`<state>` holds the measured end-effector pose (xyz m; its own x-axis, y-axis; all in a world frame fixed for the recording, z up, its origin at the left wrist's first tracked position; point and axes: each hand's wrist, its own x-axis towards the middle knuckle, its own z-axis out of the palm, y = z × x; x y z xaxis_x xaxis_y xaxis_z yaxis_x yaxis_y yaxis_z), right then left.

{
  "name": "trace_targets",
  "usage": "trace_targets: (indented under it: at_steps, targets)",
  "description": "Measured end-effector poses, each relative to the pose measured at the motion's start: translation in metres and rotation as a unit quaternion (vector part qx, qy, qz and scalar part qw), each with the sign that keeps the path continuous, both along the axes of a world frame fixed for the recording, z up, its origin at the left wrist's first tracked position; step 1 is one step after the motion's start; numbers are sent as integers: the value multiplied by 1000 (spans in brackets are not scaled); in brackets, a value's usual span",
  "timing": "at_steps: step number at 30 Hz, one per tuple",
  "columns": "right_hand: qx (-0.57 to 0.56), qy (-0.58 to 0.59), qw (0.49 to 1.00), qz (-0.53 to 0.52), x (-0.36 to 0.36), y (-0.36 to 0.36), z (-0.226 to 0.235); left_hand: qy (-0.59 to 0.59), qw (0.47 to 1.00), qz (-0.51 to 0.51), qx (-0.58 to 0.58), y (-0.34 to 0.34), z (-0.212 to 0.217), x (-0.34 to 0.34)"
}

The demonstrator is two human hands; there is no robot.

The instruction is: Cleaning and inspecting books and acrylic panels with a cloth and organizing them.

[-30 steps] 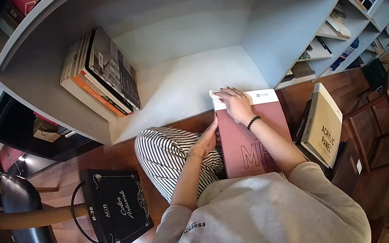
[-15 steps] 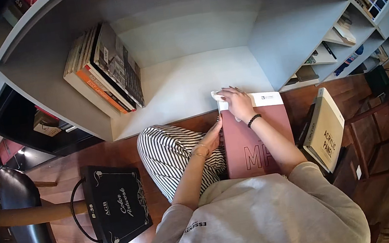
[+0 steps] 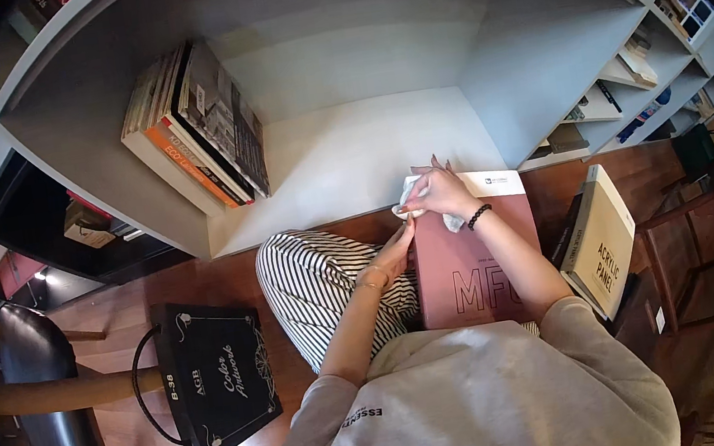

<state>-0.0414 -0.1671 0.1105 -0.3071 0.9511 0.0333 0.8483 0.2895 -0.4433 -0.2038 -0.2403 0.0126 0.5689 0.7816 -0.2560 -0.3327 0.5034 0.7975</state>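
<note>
A large dusty-pink sample book (image 3: 471, 253) with a white band along its far end lies upright-facing on my lap. My left hand (image 3: 397, 254) grips its left edge near the far corner, fingers partly hidden. Pinched in my right hand (image 3: 446, 192) is a white cloth (image 3: 409, 206), pressed against the far left corner of the cover. Part of the cloth hangs out below the palm, and some of my right fingers are raised. My right forearm crosses over the cover.
Ahead stands a grey shelf compartment (image 3: 364, 140) with several upright books (image 3: 206, 125) at its left. On the floor are a black handled case (image 3: 219, 379) to the left and a cream sample book (image 3: 600, 248) to the right. Chairs (image 3: 43, 395) stand on both sides.
My right hand has shifted slightly nearer and tilted, with its fingers lifting and more of the cloth showing. My left hand stays at the pink book's edge.
</note>
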Motion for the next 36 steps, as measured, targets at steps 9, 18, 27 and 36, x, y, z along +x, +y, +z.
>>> trace_targets:
  at_steps: [9,18,27,36]
  targets:
    - [-34,16,999,-14,-10,0,3,-39,997,-51,-39,5,11,-4]
    - [4,17,987,-160,-28,7,9,-30,999,-26,-26,4,14,-2]
    - [0,56,990,128,14,3,-3,-45,998,-29,-14,3,19,-2]
    - [14,-33,992,-121,-22,5,7,-23,999,-23,-28,3,17,-1]
